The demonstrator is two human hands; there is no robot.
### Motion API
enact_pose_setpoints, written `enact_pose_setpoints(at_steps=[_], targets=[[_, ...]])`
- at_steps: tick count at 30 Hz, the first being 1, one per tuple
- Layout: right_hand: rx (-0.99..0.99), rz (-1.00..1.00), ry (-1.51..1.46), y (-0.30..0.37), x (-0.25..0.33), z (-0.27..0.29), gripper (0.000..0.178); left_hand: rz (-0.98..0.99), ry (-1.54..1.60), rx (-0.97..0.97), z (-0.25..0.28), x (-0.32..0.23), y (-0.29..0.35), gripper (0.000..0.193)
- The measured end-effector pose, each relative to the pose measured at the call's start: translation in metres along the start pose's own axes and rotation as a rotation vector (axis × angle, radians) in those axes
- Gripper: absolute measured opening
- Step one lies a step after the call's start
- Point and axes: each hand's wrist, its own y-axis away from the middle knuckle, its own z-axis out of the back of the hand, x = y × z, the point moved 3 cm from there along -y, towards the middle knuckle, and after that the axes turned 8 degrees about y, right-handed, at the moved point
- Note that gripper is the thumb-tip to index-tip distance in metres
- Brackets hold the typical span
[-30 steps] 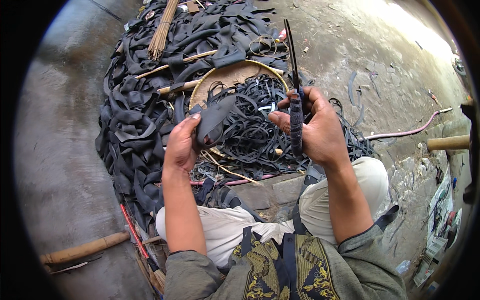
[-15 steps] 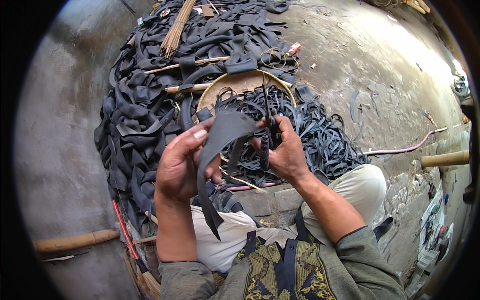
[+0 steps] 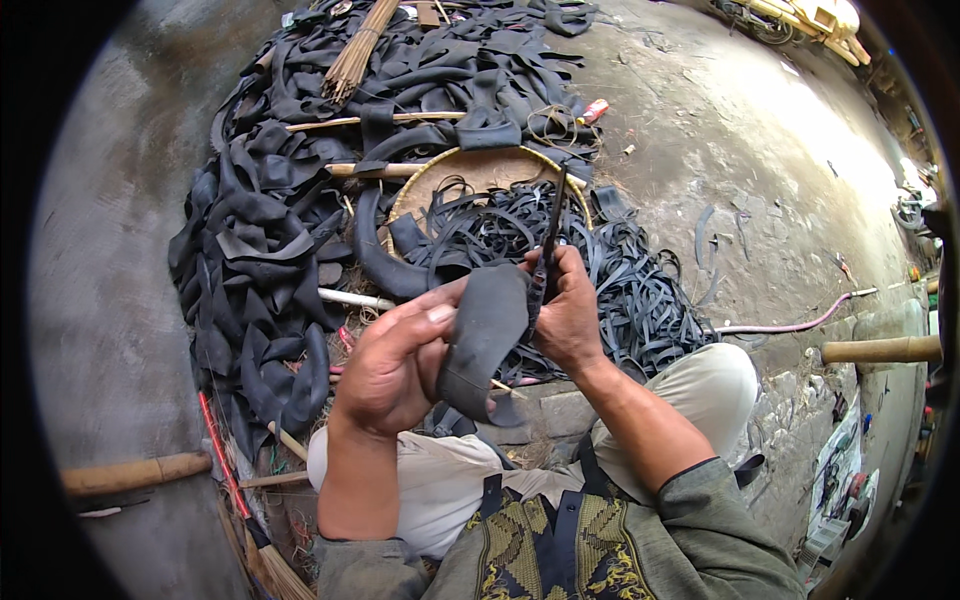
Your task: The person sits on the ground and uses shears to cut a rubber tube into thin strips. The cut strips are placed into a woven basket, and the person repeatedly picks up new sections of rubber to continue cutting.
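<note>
My left hand point(image 3: 395, 365) pinches a curved piece of black rubber sheet point(image 3: 485, 330) between thumb and fingers. The rubber bends downward, with its lower end curling above my lap. My right hand point(image 3: 570, 315) is closed round a pair of dark scissors point(image 3: 545, 270), whose long blades point away from me and look closed or nearly so. The rubber's right edge lies against the scissors near the handles; whether it sits between the blades is hidden. Beyond my hands, a round woven tray point(image 3: 480, 165) holds a tangle of thin black rubber strips point(image 3: 620, 270), which spills over its right side.
A large heap of black rubber pieces point(image 3: 265, 220) lies along the left wall. On it rests a bundle of thin sticks point(image 3: 355, 60). A pink hose point(image 3: 790, 327) and a wooden pole point(image 3: 880, 350) are at right; a red-handled broom point(image 3: 225, 455) stands at lower left.
The rubber in my left hand has turned, showing a broad curved face instead of a long tapering end hanging down. The scissors now tilt farther right, and my left hand sits slightly lower and rightward.
</note>
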Motion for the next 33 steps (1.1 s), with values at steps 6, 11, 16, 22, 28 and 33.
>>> enact_pose_setpoints(at_steps=[6,11,16,22,28,33], targets=[[0.15,-0.246,0.35,-0.003,-0.029,0.002,0.042,-0.144,0.093,0.079,0.015,-0.044,0.011,0.069],[0.359,-0.62,0.176,-0.004,-0.038,0.011,0.041,-0.455,-0.056,0.047,0.024,-0.074,0.017,0.092],[0.327,-0.616,-0.14,-0.001,-0.015,0.015,0.028,-0.566,-0.179,-0.395,0.053,-0.057,0.0,0.089],[0.108,-0.507,-0.155,-0.004,-0.003,0.024,0.028,-0.236,-0.69,-0.587,0.073,0.028,-0.033,0.083],[0.095,-0.385,0.07,-0.002,-0.003,0.042,0.049,-0.086,-1.132,-0.401,0.077,0.079,-0.059,0.041],[0.055,-0.411,-0.156,-0.01,0.002,0.05,0.039,-0.112,-1.093,-0.242,0.066,0.079,-0.063,0.031]])
